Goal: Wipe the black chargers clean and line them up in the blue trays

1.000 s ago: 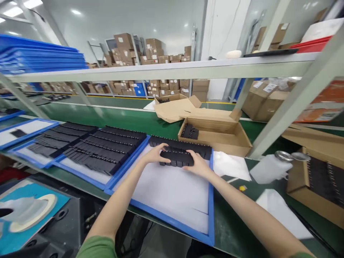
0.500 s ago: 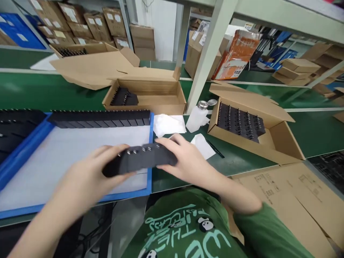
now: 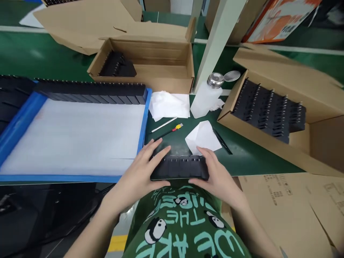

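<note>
A row of black blocks [image 3: 180, 167] with small shiny metal pieces along the top rests at the front edge of the green table. My left hand [image 3: 141, 168] grips its left end, thumb in front and fingers over the back. At the right end my right hand [image 3: 216, 175] has the same hold. Just behind the row lie a white stick [image 3: 164, 124], a dark pen-like tool with a red and yellow end [image 3: 169, 132] and a folded white paper [image 3: 203, 137]. A slim black tool [image 3: 222, 140] touches the paper's right side.
To the left, a blue-edged tray [image 3: 80, 139] bears a long row of black blocks [image 3: 94, 92] along its back. Open cardboard boxes with black blocks stand behind [image 3: 161, 82] and at right [image 3: 258, 143]. A white dispenser bottle [image 3: 205, 98] stands by the pale post [image 3: 215, 46].
The row of black blocks has come down from the air over the tray's right edge to the table's front edge, both hands still holding it. My view has tilted downward.
</note>
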Demonstrator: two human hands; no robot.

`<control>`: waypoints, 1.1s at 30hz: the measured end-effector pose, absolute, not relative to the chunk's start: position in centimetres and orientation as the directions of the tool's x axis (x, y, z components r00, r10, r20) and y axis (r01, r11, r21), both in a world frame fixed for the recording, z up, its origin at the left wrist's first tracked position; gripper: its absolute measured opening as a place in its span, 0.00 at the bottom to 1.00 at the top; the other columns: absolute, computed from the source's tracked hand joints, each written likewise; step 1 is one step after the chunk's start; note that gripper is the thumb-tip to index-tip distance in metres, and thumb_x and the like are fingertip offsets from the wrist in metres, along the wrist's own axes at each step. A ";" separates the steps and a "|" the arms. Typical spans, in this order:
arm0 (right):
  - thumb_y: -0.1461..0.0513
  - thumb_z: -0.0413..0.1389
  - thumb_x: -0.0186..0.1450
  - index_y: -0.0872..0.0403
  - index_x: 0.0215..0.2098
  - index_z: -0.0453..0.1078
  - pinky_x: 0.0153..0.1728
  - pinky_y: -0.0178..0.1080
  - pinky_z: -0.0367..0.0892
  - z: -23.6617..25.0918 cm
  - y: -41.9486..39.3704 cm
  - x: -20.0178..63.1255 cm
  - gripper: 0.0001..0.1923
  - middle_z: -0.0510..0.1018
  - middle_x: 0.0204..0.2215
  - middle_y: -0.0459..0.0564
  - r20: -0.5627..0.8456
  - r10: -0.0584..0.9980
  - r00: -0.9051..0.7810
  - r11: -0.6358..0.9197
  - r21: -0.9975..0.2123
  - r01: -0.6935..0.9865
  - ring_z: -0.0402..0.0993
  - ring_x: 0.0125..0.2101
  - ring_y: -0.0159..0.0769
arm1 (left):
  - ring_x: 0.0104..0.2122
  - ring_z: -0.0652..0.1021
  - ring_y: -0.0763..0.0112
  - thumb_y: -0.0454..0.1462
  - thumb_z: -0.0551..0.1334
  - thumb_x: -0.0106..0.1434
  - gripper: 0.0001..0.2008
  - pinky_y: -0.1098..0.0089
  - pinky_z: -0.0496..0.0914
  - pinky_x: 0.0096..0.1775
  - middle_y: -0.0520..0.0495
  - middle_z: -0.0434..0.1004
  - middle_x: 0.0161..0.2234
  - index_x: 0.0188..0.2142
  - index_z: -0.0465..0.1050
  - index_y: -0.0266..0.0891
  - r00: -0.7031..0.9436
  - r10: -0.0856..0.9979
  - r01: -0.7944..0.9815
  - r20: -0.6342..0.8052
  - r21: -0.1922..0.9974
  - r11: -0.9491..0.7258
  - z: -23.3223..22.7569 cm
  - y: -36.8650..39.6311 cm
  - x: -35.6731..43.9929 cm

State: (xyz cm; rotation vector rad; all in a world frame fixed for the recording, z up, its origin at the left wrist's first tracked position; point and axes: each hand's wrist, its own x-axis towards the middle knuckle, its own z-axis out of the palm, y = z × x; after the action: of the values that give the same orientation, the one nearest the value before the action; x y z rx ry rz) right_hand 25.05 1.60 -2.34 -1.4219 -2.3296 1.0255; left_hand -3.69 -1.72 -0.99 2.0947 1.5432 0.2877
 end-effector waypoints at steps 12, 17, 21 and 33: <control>0.56 0.63 0.67 0.42 0.72 0.39 0.49 0.48 0.74 -3.6 4.6 26.7 0.46 0.69 0.60 0.55 -0.084 0.825 -0.558 0.318 -0.748 0.582 0.74 0.53 0.49 | 0.58 0.74 0.60 0.43 0.66 0.67 0.30 0.62 0.72 0.57 0.45 0.70 0.59 0.66 0.59 0.51 0.384 0.923 0.691 -0.001 0.663 -0.287 -2.5 0.3 -5.0; 0.53 0.64 0.66 0.44 0.65 0.55 0.51 0.44 0.71 -2.9 6.6 27.1 0.34 0.70 0.59 0.53 -0.065 0.778 -0.624 0.377 -0.747 0.548 0.71 0.55 0.47 | 0.56 0.75 0.61 0.42 0.67 0.66 0.30 0.64 0.73 0.55 0.44 0.71 0.59 0.65 0.61 0.46 0.417 0.909 0.696 -0.010 0.647 -0.312 -2.1 1.9 -4.7; 0.48 0.64 0.65 0.46 0.65 0.56 0.53 0.45 0.69 -2.4 6.7 27.1 0.36 0.68 0.61 0.53 -0.011 0.765 -0.644 0.455 -0.699 0.552 0.69 0.57 0.48 | 0.60 0.71 0.52 0.48 0.69 0.63 0.37 0.55 0.68 0.59 0.39 0.68 0.62 0.66 0.59 0.42 0.479 0.878 0.726 0.017 0.555 -0.407 -1.4 2.5 -4.3; 0.40 0.63 0.62 0.52 0.56 0.72 0.53 0.57 0.57 -1.7 7.2 23.0 0.34 0.79 0.50 0.56 0.087 0.694 -0.714 0.689 -0.369 0.624 0.65 0.52 0.57 | 0.48 0.79 0.48 0.48 0.69 0.62 0.32 0.54 0.74 0.46 0.39 0.79 0.51 0.61 0.67 0.38 0.561 0.826 0.807 -0.059 0.265 -0.529 -1.0 4.3 -1.9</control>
State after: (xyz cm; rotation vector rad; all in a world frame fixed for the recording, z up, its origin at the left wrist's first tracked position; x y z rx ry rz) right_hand 22.96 7.21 -1.70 -1.0619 -2.6802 0.4656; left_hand -1.91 4.29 -0.99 2.5351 1.3560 0.1062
